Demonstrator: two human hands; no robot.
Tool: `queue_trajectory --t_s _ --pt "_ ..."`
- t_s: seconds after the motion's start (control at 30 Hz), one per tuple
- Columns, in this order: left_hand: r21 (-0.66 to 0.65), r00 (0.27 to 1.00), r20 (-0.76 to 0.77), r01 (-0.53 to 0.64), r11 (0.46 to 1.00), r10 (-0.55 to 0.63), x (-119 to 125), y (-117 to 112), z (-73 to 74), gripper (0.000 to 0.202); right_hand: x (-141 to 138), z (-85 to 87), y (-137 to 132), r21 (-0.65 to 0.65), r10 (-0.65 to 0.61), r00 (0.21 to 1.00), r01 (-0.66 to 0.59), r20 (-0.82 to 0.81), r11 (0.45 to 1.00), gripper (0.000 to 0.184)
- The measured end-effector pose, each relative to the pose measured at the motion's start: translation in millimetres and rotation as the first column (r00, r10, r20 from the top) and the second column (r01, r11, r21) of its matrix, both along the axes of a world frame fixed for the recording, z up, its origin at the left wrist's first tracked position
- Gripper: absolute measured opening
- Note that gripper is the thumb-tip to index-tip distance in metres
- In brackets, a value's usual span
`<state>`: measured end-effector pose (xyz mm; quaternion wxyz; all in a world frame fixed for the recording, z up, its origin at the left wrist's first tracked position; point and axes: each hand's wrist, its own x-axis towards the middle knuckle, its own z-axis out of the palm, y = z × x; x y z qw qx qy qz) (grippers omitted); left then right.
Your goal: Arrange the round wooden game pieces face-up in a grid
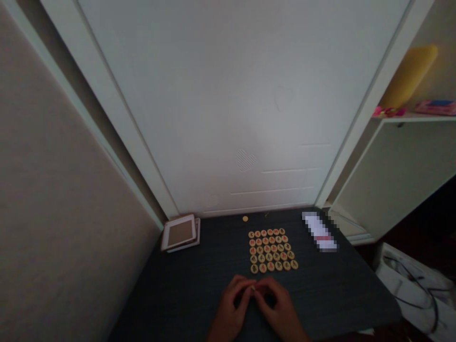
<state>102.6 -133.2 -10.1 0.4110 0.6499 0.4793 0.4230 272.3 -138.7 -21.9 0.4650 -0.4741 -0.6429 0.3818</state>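
My left hand (234,304) and my right hand (275,302) meet near the front of the dark table, thumbs and fingertips pinched together. Between the fingertips shows a small pale object (253,288), mostly covered and too small to name. Just beyond my hands, round wooden Chinese chess pieces (273,248) lie flat in a grid of several rows, marked with red and black characters. Farther back is a lone round piece (245,218) with no visible marking.
A dark table (199,289) abuts a white panel (242,104). Stacked frames (181,232) lie at back left, a blurred white and red item (319,232) at right. A tiny thin item (266,215) lies at the back edge. A white box with cables (413,280) stands right of the table.
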Motion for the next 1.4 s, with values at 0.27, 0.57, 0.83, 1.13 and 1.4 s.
queue_trajectory --t_s 0.27,0.57,0.83,1.13,1.4 --pt "-0.138 0.996 0.089 -0.008 0.99 0.021 1.2 3.5 1.9 0.02 -0.5 -2.3 1.2 -0.106 -0.016 0.999 0.011 -0.046 0.994 0.017" --pt "-0.061 0.996 0.068 0.061 0.996 -0.057 -0.4 1.6 0.0 0.015 -0.9 2.4 1.3 -0.096 0.021 0.999 -0.025 -0.041 0.995 0.018" --pt "-0.036 0.997 -0.043 0.066 0.997 -0.067 0.3 0.2 8.7 0.018 -0.8 -1.4 3.2 -0.125 -0.002 1.0 0.0 -0.019 0.992 0.025" --pt "-0.037 0.999 -0.035 0.037 0.999 -0.038 5.1 -1.6 11.7 0.018 0.0 -2.0 1.9 -0.134 -0.039 0.999 0.038 0.0 0.99 0.027" --pt "-0.017 0.998 -0.058 0.032 0.999 -0.033 3.7 -3.4 11.4 0.019 -0.4 1.2 0.8 -0.128 -0.021 0.999 0.015 -0.044 0.992 0.024"
